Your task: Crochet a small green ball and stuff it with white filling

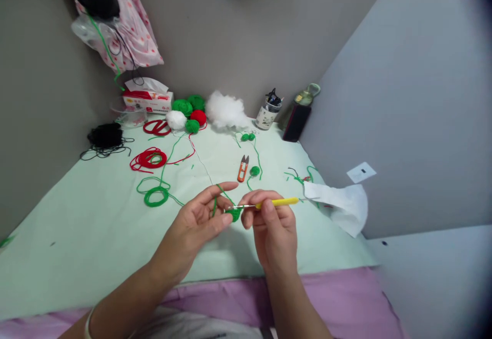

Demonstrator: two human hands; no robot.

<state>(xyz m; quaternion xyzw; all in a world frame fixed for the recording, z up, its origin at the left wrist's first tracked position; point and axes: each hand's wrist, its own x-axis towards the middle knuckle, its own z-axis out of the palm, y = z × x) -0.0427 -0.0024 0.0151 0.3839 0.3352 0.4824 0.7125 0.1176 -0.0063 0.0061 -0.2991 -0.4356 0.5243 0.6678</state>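
Note:
Pinched between thumb and fingers of my left hand (200,219) is a small green crochet piece (234,214). Green yarn (226,194) loops over the raised index finger of that hand. My right hand (274,226) is closed around a crochet hook (279,203) with a yellow handle. The hook's metal shaft points left, its tip at the green piece. From the left hand, green yarn trails back to a green coil (156,196) on the table. Beyond the hands lie orange thread snips (242,169) and a small green crocheted ball (254,171).
Behind stand green yarn balls (182,107), a red ball (198,118), white stuffing (226,109), a tissue box (148,102), a pen cup (268,115) and a bottle (308,94) with a dark phone-like slab (296,122). Black yarn (105,136) and red yarn (151,158) lie left, white cloth (342,203) right.

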